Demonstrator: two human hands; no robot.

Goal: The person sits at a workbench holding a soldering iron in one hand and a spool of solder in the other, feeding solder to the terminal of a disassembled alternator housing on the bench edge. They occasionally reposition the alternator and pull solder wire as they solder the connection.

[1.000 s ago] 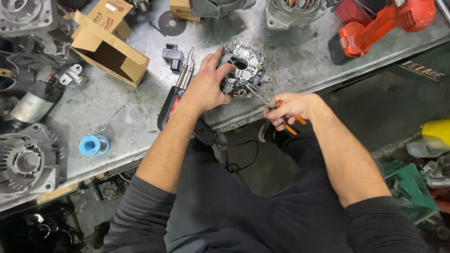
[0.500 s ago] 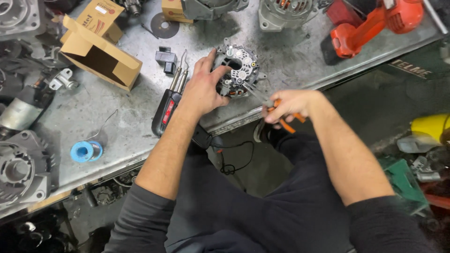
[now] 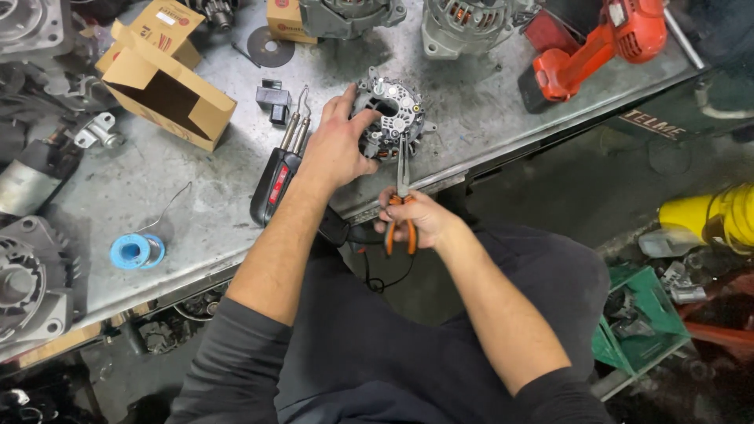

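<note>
A round metal alternator part point(image 3: 393, 114) is steadied on the desk point(image 3: 196, 196) by the left hand point(image 3: 338, 149); orange-handled pliers point(image 3: 401, 196) are clasped in the right hand point(image 3: 416, 220), tip at the part.

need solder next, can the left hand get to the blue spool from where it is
Probably yes: the left hand grips the round metal part, but bare bench lies between it and the blue spool.
</note>
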